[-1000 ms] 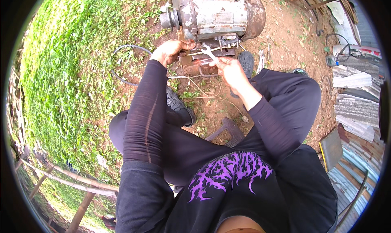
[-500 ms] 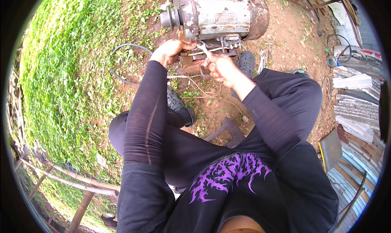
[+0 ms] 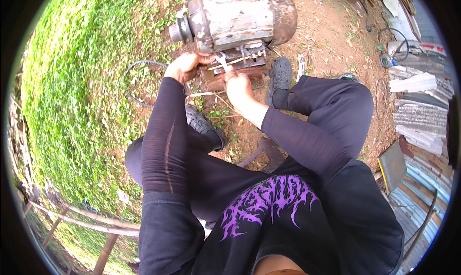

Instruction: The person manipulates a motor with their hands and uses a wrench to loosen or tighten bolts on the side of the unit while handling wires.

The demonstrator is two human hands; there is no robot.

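Observation:
A worn motor [image 3: 235, 18] with flaking pale paint and rusty ends lies on its side at the top of the view. My right hand [image 3: 238, 87] is closed round the handle of an open-ended wrench [image 3: 222, 60]. The wrench's head rests at the motor's near edge, beside a row of bolts and terminals [image 3: 249, 53]. Just left of that head, my left hand [image 3: 185, 67] reaches to the motor's lower edge with fingers pinched together. Whatever lies between those fingertips is hidden.
A dark ribbed belt [image 3: 128, 80] loops on the grass to the left. Metal tools [image 3: 301, 66] lie on the dirt beside my right shoe [image 3: 280, 78]. Corrugated sheets [image 3: 418, 107] are piled at the right, and a bamboo rail [image 3: 91, 220] crosses the lower left.
The motor and both hands have shifted left in the view, mostly together. My right hand and the wrench handle have swung slightly left, while the wrench's head stays at the motor's edge.

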